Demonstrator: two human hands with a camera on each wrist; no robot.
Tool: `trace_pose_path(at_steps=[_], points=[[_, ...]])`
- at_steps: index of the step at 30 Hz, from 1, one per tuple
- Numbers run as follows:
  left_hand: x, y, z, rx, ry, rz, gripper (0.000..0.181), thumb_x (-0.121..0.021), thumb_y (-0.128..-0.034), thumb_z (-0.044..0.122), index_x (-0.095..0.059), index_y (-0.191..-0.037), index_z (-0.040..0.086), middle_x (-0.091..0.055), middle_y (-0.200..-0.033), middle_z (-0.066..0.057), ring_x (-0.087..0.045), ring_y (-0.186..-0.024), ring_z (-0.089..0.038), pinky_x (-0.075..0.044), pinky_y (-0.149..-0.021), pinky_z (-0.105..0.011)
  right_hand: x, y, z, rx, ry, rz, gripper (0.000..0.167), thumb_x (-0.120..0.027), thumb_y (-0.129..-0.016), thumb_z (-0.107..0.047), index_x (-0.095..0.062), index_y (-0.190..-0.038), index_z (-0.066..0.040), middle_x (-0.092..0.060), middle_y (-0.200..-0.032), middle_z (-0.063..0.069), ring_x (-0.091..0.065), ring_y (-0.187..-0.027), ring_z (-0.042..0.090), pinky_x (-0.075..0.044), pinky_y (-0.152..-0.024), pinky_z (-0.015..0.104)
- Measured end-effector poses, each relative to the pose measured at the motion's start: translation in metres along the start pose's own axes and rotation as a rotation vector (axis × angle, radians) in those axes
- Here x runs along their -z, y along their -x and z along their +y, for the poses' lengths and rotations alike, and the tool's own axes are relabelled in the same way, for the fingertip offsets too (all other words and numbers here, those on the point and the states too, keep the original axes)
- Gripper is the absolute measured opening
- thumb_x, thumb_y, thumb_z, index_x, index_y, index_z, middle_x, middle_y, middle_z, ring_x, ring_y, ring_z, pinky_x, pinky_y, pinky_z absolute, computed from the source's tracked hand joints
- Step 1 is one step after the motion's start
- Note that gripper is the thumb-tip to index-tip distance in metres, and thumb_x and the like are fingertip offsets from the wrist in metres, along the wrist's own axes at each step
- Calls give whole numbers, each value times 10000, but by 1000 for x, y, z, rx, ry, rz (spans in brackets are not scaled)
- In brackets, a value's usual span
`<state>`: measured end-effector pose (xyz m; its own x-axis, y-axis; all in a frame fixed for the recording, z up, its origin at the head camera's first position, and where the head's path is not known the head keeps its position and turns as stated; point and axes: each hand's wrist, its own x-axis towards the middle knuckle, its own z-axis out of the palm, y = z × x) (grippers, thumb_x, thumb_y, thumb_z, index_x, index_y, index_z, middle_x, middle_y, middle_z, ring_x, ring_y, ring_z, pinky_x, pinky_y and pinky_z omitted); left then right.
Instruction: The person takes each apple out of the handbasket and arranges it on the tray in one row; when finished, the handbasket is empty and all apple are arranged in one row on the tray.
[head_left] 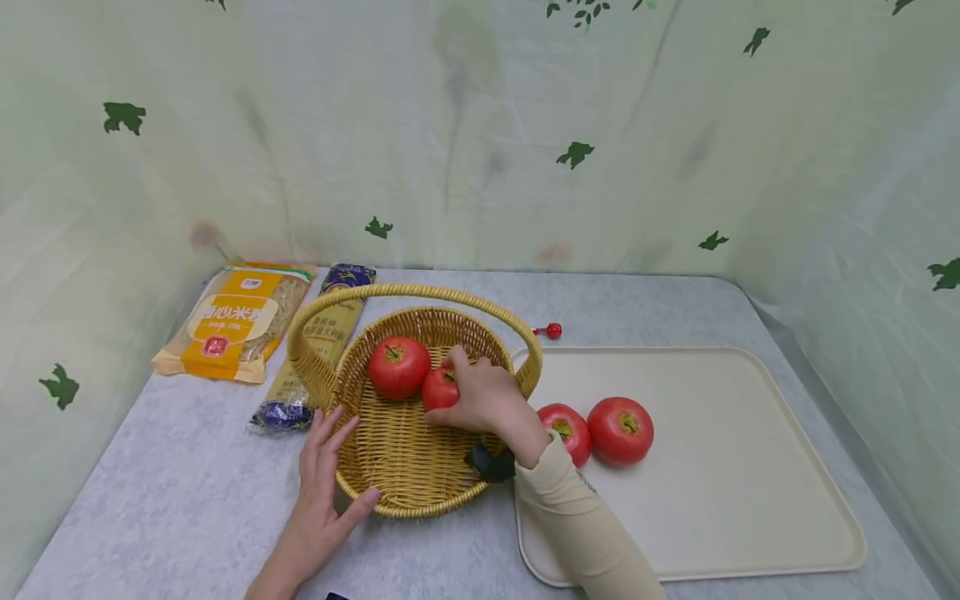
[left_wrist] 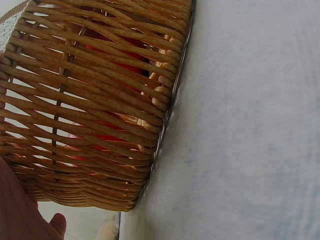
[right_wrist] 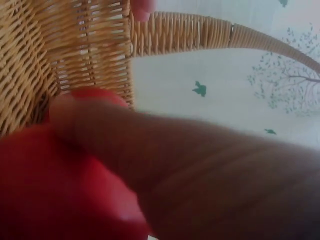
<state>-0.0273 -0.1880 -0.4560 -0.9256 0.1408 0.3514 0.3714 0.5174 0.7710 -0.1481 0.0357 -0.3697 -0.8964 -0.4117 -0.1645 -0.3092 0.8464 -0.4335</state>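
A round wicker basket (head_left: 405, 450) with a tall arched handle stands on the table. One red apple (head_left: 398, 367) lies inside it at the back left. Beside that apple my right hand (head_left: 487, 404) reaches into the basket and grips another apple (head_left: 439, 390), thumb and fingers around its sides. Close up, the right wrist view has the thumb lying against a red apple (right_wrist: 60, 185). My left hand (head_left: 322, 492) rests at the basket's left front rim, fingers spread and fairly straight. In the left wrist view, the woven wall (left_wrist: 90, 100) covers most of the fruit.
Right of the basket lies a cream tray (head_left: 735, 467) with two more apples (head_left: 621, 431) near its left side. A yellow bag of grain (head_left: 236, 321) and a spaghetti packet (head_left: 322, 333) lie behind left. A small red object (head_left: 553, 331) sits behind the tray.
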Motion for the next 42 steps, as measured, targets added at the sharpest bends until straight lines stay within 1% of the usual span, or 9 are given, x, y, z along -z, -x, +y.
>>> trace_pose_path(at_steps=[4,10,16,19,27,30,34,38,42], points=[[0,1,0,-2,2,-2,850,-693,-794,82,-234,-1504,170,-54,-1560,-89,126,-1397,-355,21,-1012,-683,2,5,-2,1,26,8,638,-734,-726,-547,-445,-1192,-221,-576,-952,88,-564,-738,226,-449,-583,321],[0,1,-1,-4,6,2,847,-696,-789,79,-242,-1501,139,-55,-1560,-88,115,-1395,-370,17,-1017,-676,7,14,-5,32,-13,42,621,-720,-731,-549,-451,-1199,-241,-542,-958,82,-545,-734,204,-451,-564,298],[0,0,-1,-2,22,1,840,-696,-787,70,-249,-1497,123,-50,-1560,-86,114,-1392,-379,16,-1005,-693,11,25,-8,60,-33,111,652,-690,-735,-585,-453,-1251,-264,-506,-987,89,-554,-691,188,-463,-544,283],[0,0,-1,-8,26,3,837,-695,-783,63,-254,-1493,108,-53,-1559,-96,116,-1393,-378,18,-1005,-690,12,31,-10,71,-35,142,668,-666,-740,-617,-448,-1277,-285,-491,-1005,86,-555,-677,175,-467,-557,283],[1,0,-2,-19,22,5,840,-693,-776,59,-255,-1492,103,-61,-1556,-110,108,-1388,-400,27,-1018,-669,11,40,-11,130,-65,240,686,-623,-745,-667,-439,-1316,-335,-426,-992,41,-535,-663,153,-459,-568,279],[1,0,-2,-16,21,3,843,-691,-781,60,-250,-1496,126,-60,-1557,-109,114,-1391,-386,29,-1016,-672,9,43,-10,143,-99,287,684,-620,-742,-676,-442,-1318,-352,-398,-989,17,-532,-679,133,-453,-573,277],[0,-1,-2,-10,24,1,834,-689,-787,61,-252,-1495,124,-60,-1558,-104,124,-1398,-347,22,-1009,-684,6,46,-10,166,-162,344,675,-608,-744,-690,-440,-1318,-377,-388,-1019,-15,-531,-754,110,-460,-615,289],[0,-1,-1,-9,27,-1,826,-691,-786,61,-260,-1490,101,-61,-1557,-106,126,-1401,-327,16,-1006,-689,4,50,-9,198,-249,390,652,-616,-747,-681,-436,-1314,-415,-402,-1073,-46,-530,-826,100,-478,-658,288],[0,-1,-1,-7,27,-5,826,-692,-786,59,-260,-1489,96,-61,-1557,-106,128,-1401,-322,11,-1006,-689,2,55,-6,230,-355,429,634,-655,-752,-632,-428,-1313,-440,-414,-1137,-69,-536,-889,95,-501,-689,273]])
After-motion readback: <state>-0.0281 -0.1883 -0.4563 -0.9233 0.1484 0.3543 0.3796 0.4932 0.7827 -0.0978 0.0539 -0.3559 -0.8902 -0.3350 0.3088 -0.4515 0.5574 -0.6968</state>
